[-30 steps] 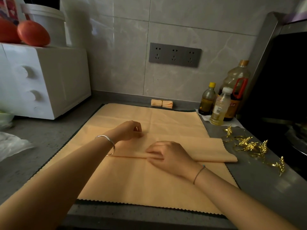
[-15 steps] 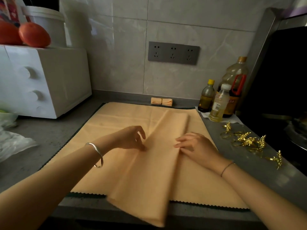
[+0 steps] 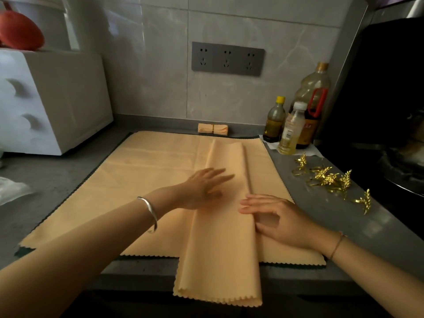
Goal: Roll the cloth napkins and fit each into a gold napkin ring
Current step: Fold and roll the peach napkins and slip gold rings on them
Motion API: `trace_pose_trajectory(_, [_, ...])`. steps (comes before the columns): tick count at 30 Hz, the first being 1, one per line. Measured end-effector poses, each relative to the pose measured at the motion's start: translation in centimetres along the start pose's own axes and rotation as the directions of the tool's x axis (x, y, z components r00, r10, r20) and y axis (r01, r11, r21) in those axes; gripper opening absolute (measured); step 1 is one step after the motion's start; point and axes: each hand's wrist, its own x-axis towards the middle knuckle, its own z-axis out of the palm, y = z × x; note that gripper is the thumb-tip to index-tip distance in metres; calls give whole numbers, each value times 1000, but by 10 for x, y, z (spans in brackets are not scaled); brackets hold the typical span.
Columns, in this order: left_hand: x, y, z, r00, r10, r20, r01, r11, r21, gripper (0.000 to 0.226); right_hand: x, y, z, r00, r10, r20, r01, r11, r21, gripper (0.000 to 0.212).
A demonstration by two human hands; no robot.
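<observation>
A folded orange napkin [image 3: 226,249] lies lengthwise, running away from me on top of flat orange napkins [image 3: 146,180], and its near end hangs over the counter's front edge. My left hand [image 3: 204,187] lies flat with straight fingers on the folded strip's left side. My right hand [image 3: 273,216] rests on its right edge, fingers loosely spread. Several gold leaf-shaped napkin rings [image 3: 330,180] lie on the counter to the right. One rolled napkin in a ring [image 3: 213,129] sits at the back by the wall.
Three bottles [image 3: 296,125] stand at the back right beside a dark stove [image 3: 390,134]. A white appliance [image 3: 48,99] stands at the left with a red fruit [image 3: 19,32] on top. A plastic bag [image 3: 11,191] lies on the grey counter [image 3: 57,175] at the left.
The folded napkin was turned from lying crosswise to lying lengthwise, its end now over the counter edge. Both hands opened and moved onto the strip's sides.
</observation>
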Motion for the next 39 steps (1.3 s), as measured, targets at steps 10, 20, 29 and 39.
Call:
trace_pose_trajectory(10, [23, 14, 20, 985, 63, 158, -74, 995, 62, 44, -10, -19, 8, 981, -162, 103, 154, 985, 83, 47])
trace_pose_trajectory(20, [-1, 0, -29, 937, -320, 141, 348, 821, -453, 33, 62, -45, -38, 925, 291, -244, -46, 724, 689, 18])
trace_pose_trajectory(29, [8, -27, -32, 872, -463, 158, 465, 684, -562, 63, 177, 47, -35, 716, 686, -133, -212, 395, 894, 29])
trace_pose_trajectory(39, [21, -20, -26, 849, -505, 154, 511, 715, -477, 32, 169, 69, -16, 579, 805, 131, -620, 330, 712, 29])
